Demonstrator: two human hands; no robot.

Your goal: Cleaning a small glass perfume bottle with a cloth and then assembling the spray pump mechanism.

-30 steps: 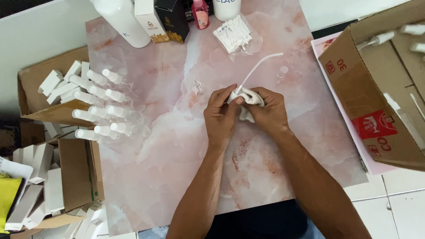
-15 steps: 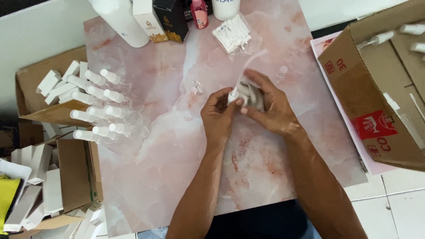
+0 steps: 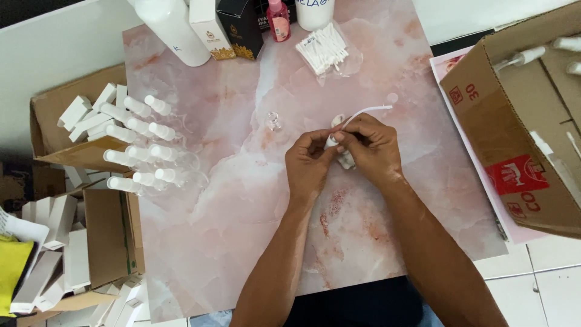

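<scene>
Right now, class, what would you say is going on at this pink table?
A person works at a pink marbled table. Both hands, left hand and right hand, pinch a small white spray pump whose thin white tube sticks out to the right. A small clear glass bottle stands open nearby. A row of capped spray bottles lies at the table's left edge.

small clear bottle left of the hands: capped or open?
Open. The bottle stands upright on the table with a bare neck; no cap or sprayer on it.
</scene>
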